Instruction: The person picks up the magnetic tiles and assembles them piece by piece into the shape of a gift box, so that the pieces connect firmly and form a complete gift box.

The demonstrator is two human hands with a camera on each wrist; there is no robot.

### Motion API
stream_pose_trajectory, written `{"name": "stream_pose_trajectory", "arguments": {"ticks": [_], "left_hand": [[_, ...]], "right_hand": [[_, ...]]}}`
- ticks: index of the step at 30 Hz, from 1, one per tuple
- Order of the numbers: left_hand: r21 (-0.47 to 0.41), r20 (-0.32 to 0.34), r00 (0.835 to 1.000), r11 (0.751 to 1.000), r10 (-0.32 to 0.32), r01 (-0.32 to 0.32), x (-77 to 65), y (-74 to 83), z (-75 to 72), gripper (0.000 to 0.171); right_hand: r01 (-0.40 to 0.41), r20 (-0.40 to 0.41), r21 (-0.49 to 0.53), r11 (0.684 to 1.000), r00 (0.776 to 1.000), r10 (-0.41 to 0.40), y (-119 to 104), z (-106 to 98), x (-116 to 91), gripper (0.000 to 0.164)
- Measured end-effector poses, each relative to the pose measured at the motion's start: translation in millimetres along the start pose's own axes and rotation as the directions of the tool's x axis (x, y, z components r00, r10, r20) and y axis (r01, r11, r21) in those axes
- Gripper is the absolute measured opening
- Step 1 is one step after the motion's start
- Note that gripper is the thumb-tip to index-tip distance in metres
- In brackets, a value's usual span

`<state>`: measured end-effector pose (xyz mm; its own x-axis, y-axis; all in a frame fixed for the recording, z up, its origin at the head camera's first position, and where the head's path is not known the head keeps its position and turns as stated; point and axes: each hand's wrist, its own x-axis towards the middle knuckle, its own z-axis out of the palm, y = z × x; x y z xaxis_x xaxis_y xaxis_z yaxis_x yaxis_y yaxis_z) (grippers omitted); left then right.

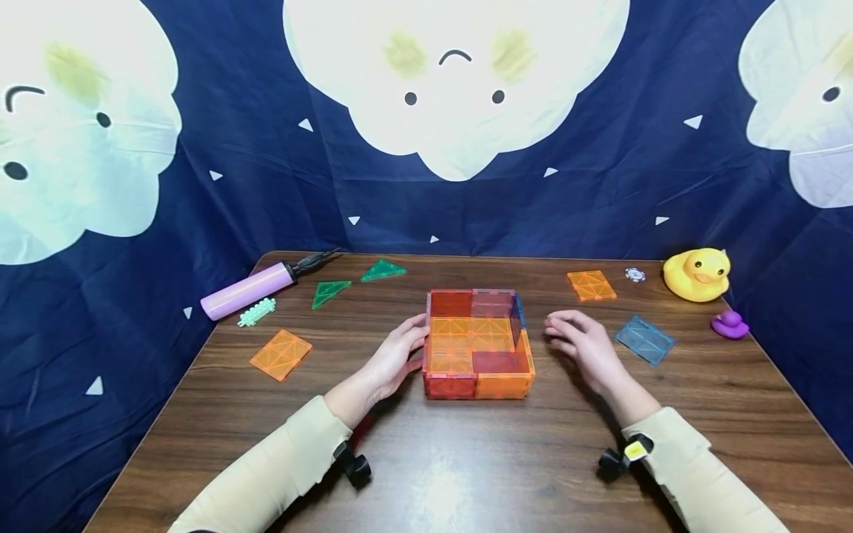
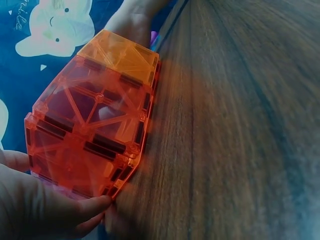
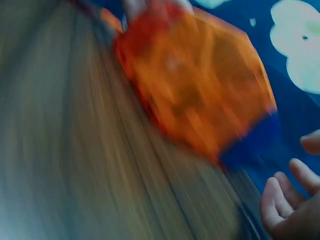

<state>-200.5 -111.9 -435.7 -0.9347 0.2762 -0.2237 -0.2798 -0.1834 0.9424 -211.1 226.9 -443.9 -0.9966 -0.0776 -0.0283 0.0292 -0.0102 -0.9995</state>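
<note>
A low, open-topped box of translucent magnetic tiles (image 1: 452,386) stands on the table, its walls red, orange, purple and blue. My left hand (image 1: 393,355) rests against the box's left wall, with fingers and thumb spread along it. In the left wrist view, a fingertip of that left hand (image 2: 45,205) touches the lower corner of the red tiles (image 2: 100,107). My right hand (image 1: 583,344) hovers to the right of the box, apart from it, fingers loosely bent and holding nothing. The right wrist view shows the orange wall (image 3: 200,80) and blue tile (image 3: 252,142) blurred.
Orange tiles (image 1: 281,355) and green triangle tiles (image 1: 383,270) lie to the left, near a purple hand pump (image 1: 249,291) and a mint-green toy piece (image 1: 257,312). At right are a blue tile (image 1: 645,340), poker chip (image 1: 635,275), yellow duck (image 1: 696,275) and purple duck (image 1: 729,324).
</note>
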Motion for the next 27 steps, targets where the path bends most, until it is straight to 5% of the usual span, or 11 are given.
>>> {"name": "stream_pose_trajectory", "arguments": {"ticks": [2, 5, 6, 8, 12, 20, 27], "left_hand": [[0.005, 0.002, 1.0, 1.0, -0.005, 0.005, -0.6, -0.4, -1.0, 0.059], [0.012, 0.006, 1.0, 1.0, -0.013, 0.013, -1.6, -1.0, -2.8, 0.06], [0.015, 0.008, 1.0, 1.0, -0.015, 0.014, -2.0, -1.0, -3.3, 0.061], [0.016, 0.012, 1.0, 1.0, -0.018, 0.018, -3.0, -0.7, -4.1, 0.062], [0.022, 0.019, 1.0, 1.0, -0.019, 0.019, -4.4, 0.4, -5.0, 0.062], [0.022, 0.012, 1.0, 1.0, -0.013, 0.013, -4.2, 0.3, -4.9, 0.061], [0.034, 0.015, 1.0, 0.999, -0.013, 0.013, -4.5, 0.1, -4.6, 0.062]], "right_hand": [[0.102, -0.025, -0.294, 0.95, 0.993, -0.114, -1.3, -22.5, 1.2, 0.031], [0.162, -0.018, -0.655, 0.738, 0.973, -0.23, -3.0, -58.2, 2.0, 0.037], [0.179, 0.001, -0.72, 0.67, 0.966, -0.257, -2.6, -69.8, 2.5, 0.038], [0.21, 0.048, -0.785, 0.582, 0.959, -0.281, 0.1, -90.9, 3.4, 0.042], [0.263, 0.129, -0.846, 0.464, 0.945, -0.3, 11.7, -121.1, 5.8, 0.051], [0.239, 0.14, -0.892, 0.383, 0.953, -0.267, 20.5, -134.4, 4.8, 0.056], [0.243, 0.148, -0.902, 0.357, 0.951, -0.273, 17.6, -138.6, -2.5, 0.054]]}}
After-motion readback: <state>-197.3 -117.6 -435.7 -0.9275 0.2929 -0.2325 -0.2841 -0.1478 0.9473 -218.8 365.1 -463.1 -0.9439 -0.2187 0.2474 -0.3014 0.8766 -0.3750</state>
